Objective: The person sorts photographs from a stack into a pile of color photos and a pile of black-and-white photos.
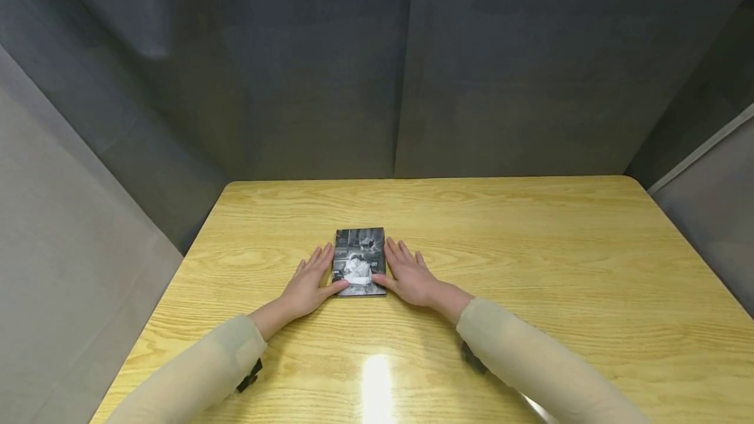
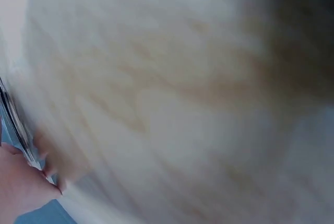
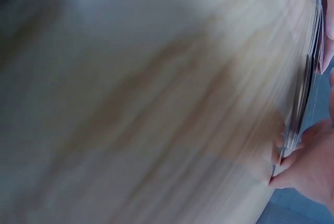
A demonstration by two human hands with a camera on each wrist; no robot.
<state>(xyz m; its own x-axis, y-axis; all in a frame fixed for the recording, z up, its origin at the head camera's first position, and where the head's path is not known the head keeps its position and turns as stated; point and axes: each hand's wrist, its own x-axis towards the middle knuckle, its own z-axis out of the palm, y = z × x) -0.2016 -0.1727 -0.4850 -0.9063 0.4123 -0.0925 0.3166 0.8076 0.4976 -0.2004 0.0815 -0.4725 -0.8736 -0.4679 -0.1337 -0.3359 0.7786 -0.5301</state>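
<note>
A small flat stack of thin cards or sheets (image 1: 359, 250), with a black-and-white picture on top, lies on the wooden table. My left hand (image 1: 306, 286) rests along its left side, fingers straight and pointing away, with the thumb over the lower left corner. On the opposite side, my right hand (image 1: 412, 279) lies with straight fingers by the right edge and its thumb on top near the lower right corner. Several thin layers show at the stack's edge (image 3: 305, 88) in the right wrist view. The left wrist view catches only part of a hand (image 2: 23, 182).
The wooden table (image 1: 530, 247) extends farther to the right of the stack than to its left. Dark grey curtains or panels (image 1: 318, 70) stand behind its back edge. Light grey panels (image 1: 76, 234) flank it. A bright reflection lies on the tabletop near me.
</note>
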